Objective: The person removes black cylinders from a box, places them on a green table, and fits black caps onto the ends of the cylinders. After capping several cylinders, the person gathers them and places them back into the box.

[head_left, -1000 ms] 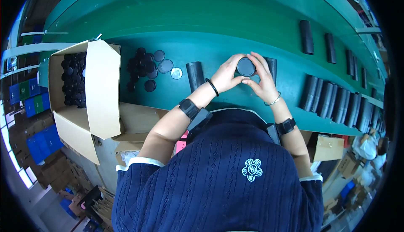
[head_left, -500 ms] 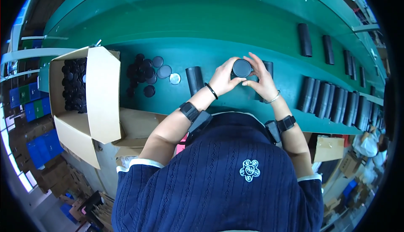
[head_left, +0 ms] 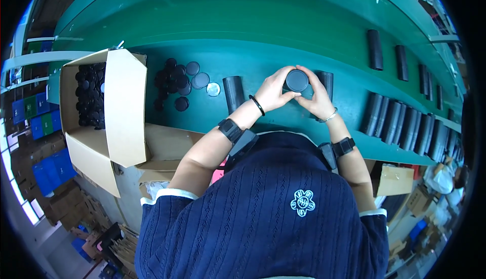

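Both hands ring a black round cap [head_left: 297,80], its flat face turned up. My left hand [head_left: 276,89] wraps its left side, with the thumb at the near edge. My right hand [head_left: 319,98] curves round the right side, its thumb meeting the left one. Whether a tube stands under the cap is hidden. Just left of my left wrist a black textured tube [head_left: 233,92] lies on the green bench. Behind my right hand another black tube [head_left: 326,82] partly shows. Several loose black caps [head_left: 174,79] are heaped further left, beside a clear shiny disc [head_left: 213,89].
An open cardboard box [head_left: 126,108] full of black caps stands at the left. Many black tubes [head_left: 392,121] lie in a row at the right. A few more tubes [head_left: 375,49] rest on the green belt [head_left: 243,21] behind the bench.
The fingers of my right hand have come down from a raised spread and closed round the cap. The cap has shifted slightly in view.
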Demonstrator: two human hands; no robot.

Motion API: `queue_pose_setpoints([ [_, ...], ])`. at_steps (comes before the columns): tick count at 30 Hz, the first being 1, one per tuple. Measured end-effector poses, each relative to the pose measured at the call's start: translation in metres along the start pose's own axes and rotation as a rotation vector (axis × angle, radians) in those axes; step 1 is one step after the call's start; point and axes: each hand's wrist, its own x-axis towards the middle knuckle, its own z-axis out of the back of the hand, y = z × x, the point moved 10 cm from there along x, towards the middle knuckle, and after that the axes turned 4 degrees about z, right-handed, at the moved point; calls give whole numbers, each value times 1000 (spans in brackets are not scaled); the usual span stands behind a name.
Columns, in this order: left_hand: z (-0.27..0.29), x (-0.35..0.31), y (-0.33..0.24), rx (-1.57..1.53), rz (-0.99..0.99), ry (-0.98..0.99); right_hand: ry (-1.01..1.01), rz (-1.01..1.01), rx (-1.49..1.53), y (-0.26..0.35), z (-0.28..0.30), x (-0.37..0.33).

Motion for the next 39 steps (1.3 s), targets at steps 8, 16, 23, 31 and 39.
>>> queue_pose_setpoints([
  [8, 1, 8, 3, -19, 40, -12, -51, 97, -172, 20, 10, 6],
  [16, 1, 20, -1, 84, 20, -89, -124, 55, -194, 11, 17, 14],
  [23, 3, 17, 3, 83, 74, -101, -61, -68, 69, -1, 14, 14],
  [31, -1, 2, -7, 22, 13, -64, -89, -111, 546, -5, 3, -12],
  [39, 0, 0, -11, 51, -11, -86, -208, -172, 596, -13, -1, -14],
])
